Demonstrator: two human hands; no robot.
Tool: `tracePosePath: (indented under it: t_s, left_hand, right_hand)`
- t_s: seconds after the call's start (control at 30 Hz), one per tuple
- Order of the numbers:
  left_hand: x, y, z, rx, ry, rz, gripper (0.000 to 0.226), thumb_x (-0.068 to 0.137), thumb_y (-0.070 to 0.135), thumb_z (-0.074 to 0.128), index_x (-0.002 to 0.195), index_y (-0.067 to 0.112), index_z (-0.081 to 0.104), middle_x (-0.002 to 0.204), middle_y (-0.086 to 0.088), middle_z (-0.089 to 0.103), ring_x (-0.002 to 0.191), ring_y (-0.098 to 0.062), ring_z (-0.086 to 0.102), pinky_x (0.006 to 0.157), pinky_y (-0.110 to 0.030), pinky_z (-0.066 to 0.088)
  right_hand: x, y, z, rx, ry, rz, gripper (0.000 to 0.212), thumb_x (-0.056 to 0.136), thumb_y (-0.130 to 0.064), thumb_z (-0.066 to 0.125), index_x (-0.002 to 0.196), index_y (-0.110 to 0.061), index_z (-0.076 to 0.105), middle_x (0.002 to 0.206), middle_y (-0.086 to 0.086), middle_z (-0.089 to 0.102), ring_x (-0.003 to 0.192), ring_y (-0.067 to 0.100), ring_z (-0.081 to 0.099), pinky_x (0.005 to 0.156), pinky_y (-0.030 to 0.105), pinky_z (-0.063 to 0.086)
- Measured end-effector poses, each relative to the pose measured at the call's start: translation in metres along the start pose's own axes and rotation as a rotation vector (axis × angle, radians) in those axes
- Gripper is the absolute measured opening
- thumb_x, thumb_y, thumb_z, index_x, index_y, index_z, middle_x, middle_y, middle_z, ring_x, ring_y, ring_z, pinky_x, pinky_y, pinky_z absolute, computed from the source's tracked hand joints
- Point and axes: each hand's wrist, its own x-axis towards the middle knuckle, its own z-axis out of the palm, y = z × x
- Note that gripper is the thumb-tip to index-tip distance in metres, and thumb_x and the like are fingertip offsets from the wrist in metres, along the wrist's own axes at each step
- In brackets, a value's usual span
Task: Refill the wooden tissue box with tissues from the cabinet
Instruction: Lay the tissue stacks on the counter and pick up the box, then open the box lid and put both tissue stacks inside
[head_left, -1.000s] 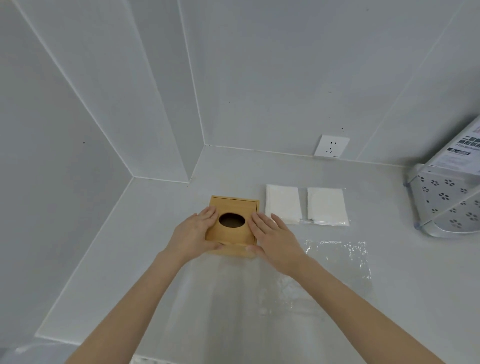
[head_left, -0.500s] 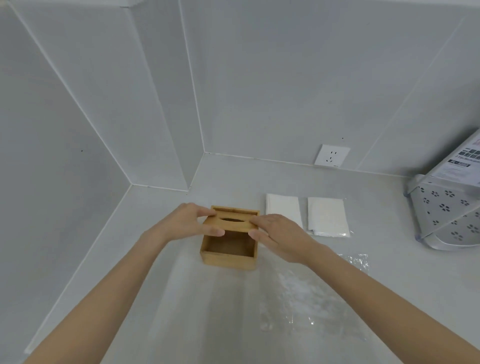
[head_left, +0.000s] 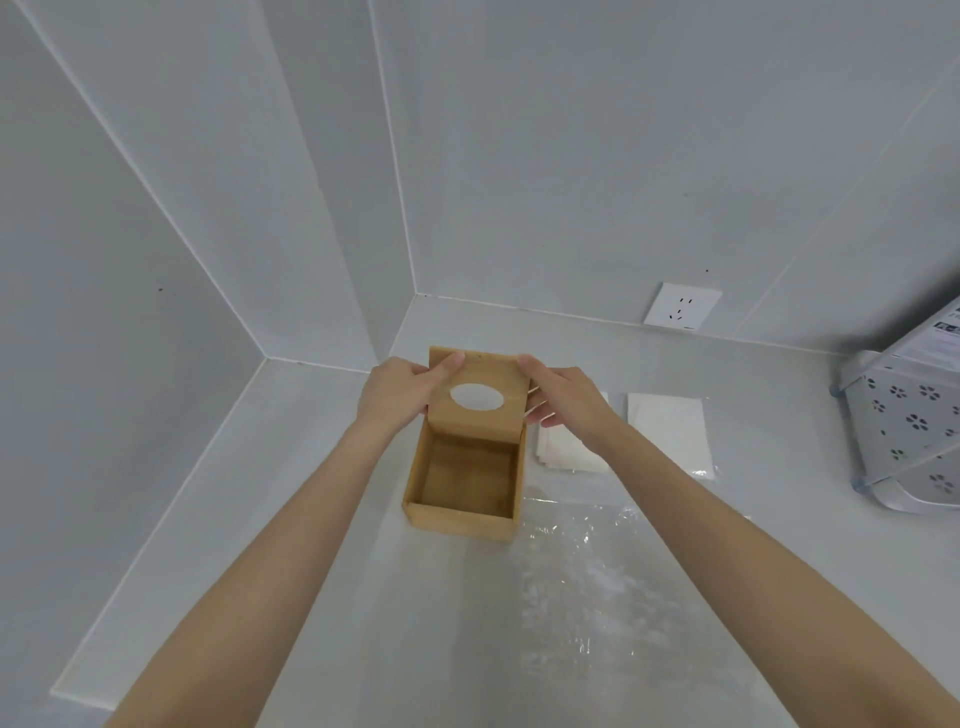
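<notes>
Wooden tissue box (head_left: 464, 498) standing on the pale countertop (head_left: 332, 597) near the corner of the grey walls, open at the top, its interior bare wood. The lid (head_left: 478, 392), a wooden panel with an oval opening, is raised above the far edge of the box and tilted steeply toward the viewer; whether it touches the box at its lower edge cannot be told. The left hand (head_left: 397, 395) grasps the lid's left side, thumb across its upper corner. The right hand (head_left: 563, 402) grasps the lid's right side, thumb on the top edge and fingers curled behind. Just right of the box, partly hidden by the right forearm, lies a stack of white tissues (head_left: 569, 454); a second tissue stack (head_left: 667, 434) lies farther right of the box, apart from the first. A sheet of clear plastic wrap (head_left: 582, 582) lies flat on the countertop at the box's near right corner, extending toward the viewer. A wall socket (head_left: 681, 313) sits on the wall behind and right of the box. A white perforated rack (head_left: 914, 431) stands well to the right of the box.
</notes>
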Motion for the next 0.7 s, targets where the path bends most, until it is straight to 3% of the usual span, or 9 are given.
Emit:
tracePosePath:
  t_s: [0.13, 0.23, 0.33, 0.4, 0.53, 0.6, 0.7]
  left_hand:
    - [-0.002, -0.002, 0.003, 0.028, -0.005, 0.051, 0.077, 0.072, 0.069, 0.043, 0.081, -0.004, 0.069, 0.084, -0.018, 0.073, 0.076, -0.029, 0.068, 0.08, -0.043, 0.053]
    - [-0.014, -0.006, 0.006, 0.09, 0.017, 0.089, 0.053, 0.085, 0.055, 0.043, 0.075, 0.007, 0.062, 0.079, -0.02, 0.066, 0.079, -0.034, 0.063, 0.074, -0.036, 0.047]
    - [-0.046, -0.004, 0.019, 0.206, 0.24, 0.194, 0.039, 0.091, 0.036, 0.048, 0.103, 0.002, 0.061, 0.102, -0.016, 0.064, 0.095, -0.034, 0.059, 0.081, -0.039, 0.045]
    - [-0.072, -0.001, 0.031, 0.184, 0.323, 0.373, 0.029, 0.091, 0.026, 0.052, 0.111, 0.006, 0.061, 0.111, -0.009, 0.063, 0.1, -0.028, 0.059, 0.085, -0.037, 0.046]
    - [-0.11, -0.001, 0.066, 0.143, 0.049, 0.679, 0.013, 0.083, 0.011, 0.062, 0.089, 0.004, 0.071, 0.094, -0.008, 0.071, 0.086, -0.025, 0.065, 0.076, -0.022, 0.044]
    - [-0.127, -0.004, 0.087, 0.126, -0.082, 0.704, 0.014, 0.082, 0.011, 0.063, 0.089, 0.004, 0.073, 0.096, -0.008, 0.073, 0.09, -0.022, 0.067, 0.079, -0.018, 0.041]
    - [-0.145, -0.017, 0.118, 0.113, -0.237, 0.606, 0.017, 0.086, 0.014, 0.062, 0.099, 0.009, 0.072, 0.113, -0.003, 0.069, 0.105, -0.015, 0.063, 0.086, -0.013, 0.037]
  right_hand:
    - [-0.005, 0.002, -0.002, 0.118, -0.031, 0.105, 0.044, 0.089, -0.053, 0.046, 0.084, -0.013, 0.063, 0.08, 0.005, 0.066, 0.075, 0.021, 0.063, 0.08, 0.034, 0.05]
    - [-0.019, 0.002, -0.011, 0.194, -0.013, 0.105, 0.035, 0.09, -0.042, 0.052, 0.098, -0.01, 0.062, 0.093, 0.007, 0.065, 0.084, 0.022, 0.062, 0.078, 0.032, 0.049]
    - [-0.046, 0.01, -0.026, 0.212, 0.033, 0.038, 0.023, 0.09, -0.026, 0.056, 0.104, -0.009, 0.063, 0.096, 0.006, 0.066, 0.084, 0.019, 0.063, 0.079, 0.029, 0.049]
    - [-0.068, 0.022, -0.034, 0.175, 0.054, -0.023, 0.017, 0.089, -0.019, 0.057, 0.101, -0.01, 0.066, 0.092, 0.003, 0.068, 0.082, 0.014, 0.063, 0.078, 0.027, 0.048]
    - [-0.107, 0.063, -0.036, -0.011, 0.124, -0.063, 0.009, 0.085, -0.015, 0.063, 0.09, -0.016, 0.071, 0.087, -0.005, 0.07, 0.08, 0.002, 0.062, 0.071, 0.007, 0.044]
    - [-0.124, 0.092, -0.034, -0.14, 0.155, -0.064, 0.011, 0.085, -0.017, 0.064, 0.09, -0.014, 0.073, 0.092, -0.003, 0.071, 0.081, 0.003, 0.061, 0.074, 0.009, 0.043]
    - [-0.145, 0.136, -0.029, -0.266, 0.192, -0.035, 0.015, 0.086, -0.019, 0.064, 0.095, -0.013, 0.074, 0.104, 0.0, 0.072, 0.094, 0.009, 0.061, 0.079, 0.011, 0.04]
